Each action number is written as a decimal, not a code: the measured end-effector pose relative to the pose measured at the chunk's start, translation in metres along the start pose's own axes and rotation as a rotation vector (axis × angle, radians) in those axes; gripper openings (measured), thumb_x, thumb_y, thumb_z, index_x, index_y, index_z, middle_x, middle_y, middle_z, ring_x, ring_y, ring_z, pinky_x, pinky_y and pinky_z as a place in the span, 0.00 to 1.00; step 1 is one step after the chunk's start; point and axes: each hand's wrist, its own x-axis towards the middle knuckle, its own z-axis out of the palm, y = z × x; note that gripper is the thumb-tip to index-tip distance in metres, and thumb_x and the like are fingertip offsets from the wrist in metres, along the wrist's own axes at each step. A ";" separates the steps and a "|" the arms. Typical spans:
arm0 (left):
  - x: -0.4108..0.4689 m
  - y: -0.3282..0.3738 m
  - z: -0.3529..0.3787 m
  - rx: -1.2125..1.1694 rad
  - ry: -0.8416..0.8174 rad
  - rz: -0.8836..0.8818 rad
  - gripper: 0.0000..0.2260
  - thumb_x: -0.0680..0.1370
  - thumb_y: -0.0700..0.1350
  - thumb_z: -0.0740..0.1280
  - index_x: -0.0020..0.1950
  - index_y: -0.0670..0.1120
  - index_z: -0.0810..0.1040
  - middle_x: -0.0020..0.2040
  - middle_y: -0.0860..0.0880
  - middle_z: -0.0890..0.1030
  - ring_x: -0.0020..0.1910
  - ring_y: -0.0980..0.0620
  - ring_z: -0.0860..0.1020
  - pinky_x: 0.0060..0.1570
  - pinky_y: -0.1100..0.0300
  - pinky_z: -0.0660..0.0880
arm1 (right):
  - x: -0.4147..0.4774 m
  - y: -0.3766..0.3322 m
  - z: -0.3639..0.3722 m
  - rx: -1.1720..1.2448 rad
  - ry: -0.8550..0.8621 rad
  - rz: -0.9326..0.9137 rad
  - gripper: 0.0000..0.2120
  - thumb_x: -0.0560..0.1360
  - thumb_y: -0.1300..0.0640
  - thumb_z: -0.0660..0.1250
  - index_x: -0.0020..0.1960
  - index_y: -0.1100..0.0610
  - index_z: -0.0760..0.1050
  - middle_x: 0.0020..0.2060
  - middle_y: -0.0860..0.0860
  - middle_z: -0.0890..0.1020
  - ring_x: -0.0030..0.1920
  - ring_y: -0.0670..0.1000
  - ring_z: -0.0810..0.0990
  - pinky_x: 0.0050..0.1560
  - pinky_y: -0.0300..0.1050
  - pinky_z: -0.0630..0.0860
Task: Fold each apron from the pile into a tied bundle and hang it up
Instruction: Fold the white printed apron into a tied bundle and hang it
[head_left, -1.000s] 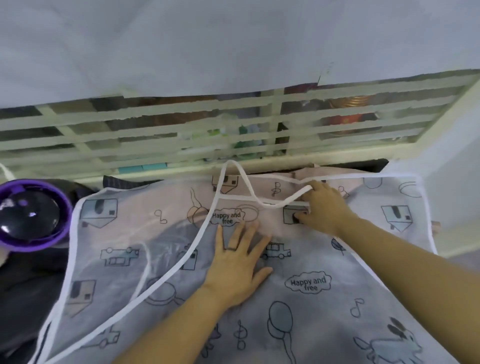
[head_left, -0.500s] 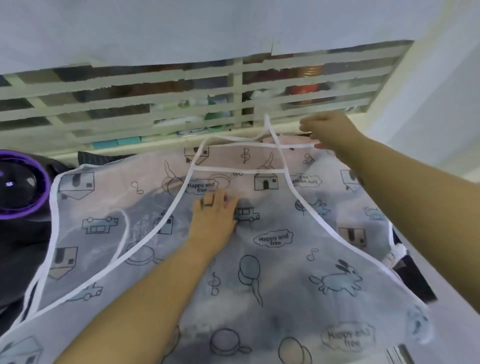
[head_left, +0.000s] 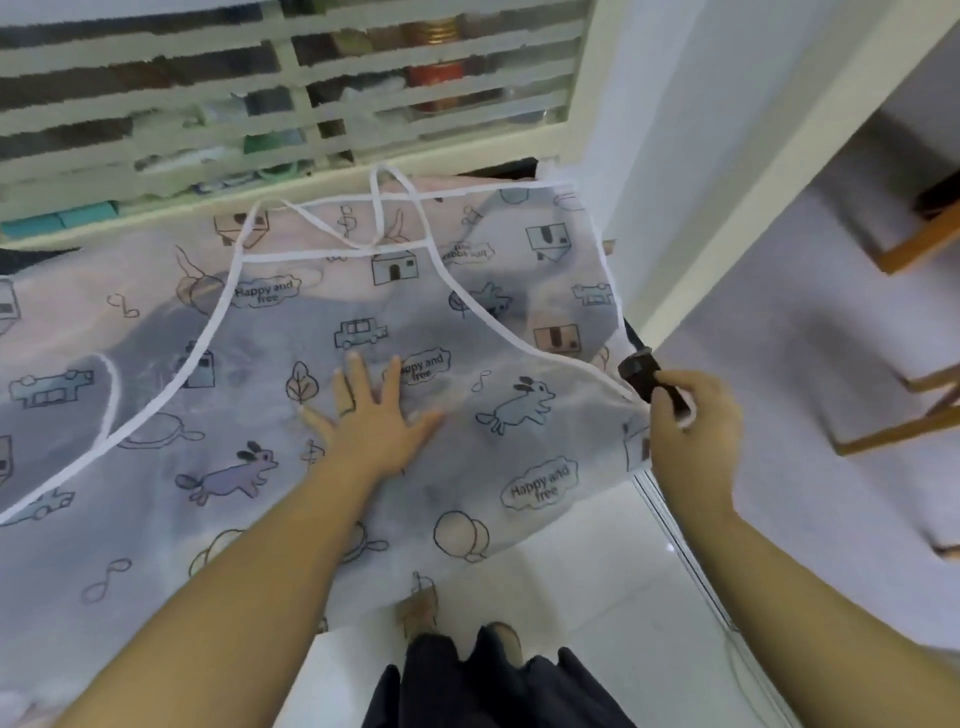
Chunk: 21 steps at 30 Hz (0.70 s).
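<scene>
1. A white slatted grille (head_left: 291, 78) runs along the far side, with blurred jars and a red tin (head_left: 441, 78) behind it.
2. Teal boxes (head_left: 62, 221) sit on the ledge below it, at the left.
3. A white pillar (head_left: 675, 156) stands just right of the grille.
4. Wooden furniture legs (head_left: 914, 239) stand on the pale floor further right.
5. Glossy white floor tiles (head_left: 571, 571) lie below, with dark trousers (head_left: 467, 686) over them.

Home, slatted cupboard (head_left: 582, 78) of tins (head_left: 441, 85), white tiled floor (head_left: 571, 571)

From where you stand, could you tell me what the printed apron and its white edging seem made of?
The printed translucent apron looks like thin plastic film, perhaps non-woven: dark shapes show through. Its white edging looks like matte fabric tape.
</scene>
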 end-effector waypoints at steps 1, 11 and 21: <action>-0.001 -0.001 0.004 0.001 0.033 -0.010 0.38 0.74 0.72 0.49 0.76 0.59 0.35 0.74 0.47 0.27 0.76 0.42 0.34 0.67 0.29 0.36 | -0.008 0.013 -0.005 0.042 0.047 0.132 0.11 0.76 0.64 0.62 0.55 0.56 0.78 0.50 0.49 0.77 0.55 0.53 0.75 0.55 0.48 0.72; -0.008 0.006 0.022 -0.038 0.258 -0.022 0.34 0.76 0.68 0.54 0.73 0.45 0.59 0.77 0.41 0.50 0.77 0.42 0.42 0.68 0.30 0.37 | -0.029 0.055 -0.020 0.534 -0.479 0.748 0.16 0.76 0.68 0.64 0.63 0.57 0.72 0.54 0.58 0.79 0.52 0.55 0.81 0.53 0.46 0.77; -0.015 0.006 0.002 0.121 0.164 -0.065 0.27 0.78 0.63 0.55 0.72 0.49 0.65 0.75 0.44 0.62 0.76 0.42 0.52 0.68 0.28 0.44 | -0.006 0.023 -0.018 0.627 -0.272 0.608 0.15 0.79 0.60 0.64 0.64 0.55 0.72 0.49 0.57 0.82 0.45 0.56 0.82 0.50 0.49 0.80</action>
